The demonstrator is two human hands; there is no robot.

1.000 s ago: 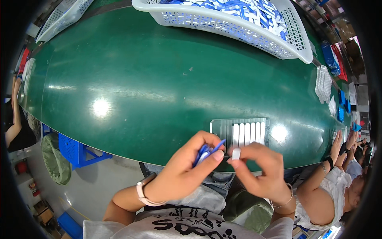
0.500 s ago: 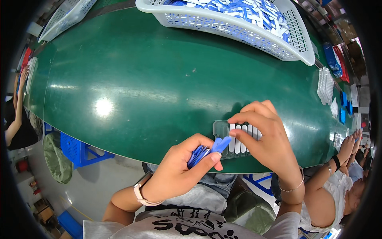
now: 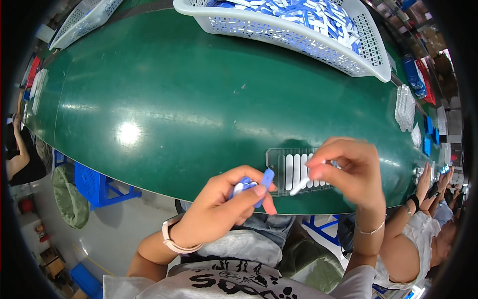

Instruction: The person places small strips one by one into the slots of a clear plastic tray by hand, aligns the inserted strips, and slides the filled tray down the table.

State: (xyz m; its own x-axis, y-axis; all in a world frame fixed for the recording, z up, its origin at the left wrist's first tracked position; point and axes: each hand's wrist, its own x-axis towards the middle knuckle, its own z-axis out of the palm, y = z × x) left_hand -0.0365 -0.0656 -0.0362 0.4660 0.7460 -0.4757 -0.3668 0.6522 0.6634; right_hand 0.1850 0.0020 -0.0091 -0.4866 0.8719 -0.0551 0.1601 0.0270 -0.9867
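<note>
My left hand (image 3: 219, 204) is closed around a small bunch of flat blue-and-white plastic sticks (image 3: 242, 186). One blue stick (image 3: 267, 177) stands up from between its thumb and fingers. My right hand (image 3: 352, 172), a little blurred, pinches a white stick (image 3: 299, 186) by its upper end, the lower end slanting toward the left hand. Under and behind it lies a clear plastic tray (image 3: 274, 157) holding a row of white sticks (image 3: 289, 172), set side by side. The fingers of my right hand hide the tray's right part.
A white perforated basket (image 3: 284, 42) heaped with blue and white sticks stands at the back of the green table (image 3: 189, 99). Another basket (image 3: 82, 22) is far left. Stacked clear trays (image 3: 405, 108) lie at right. Co-workers' hands (image 3: 423, 187) are at the right edge.
My right hand has drawn back to the right from the tray's left end and now pinches a tilted white stick. In my left hand, the projecting blue stick has turned more upright.
</note>
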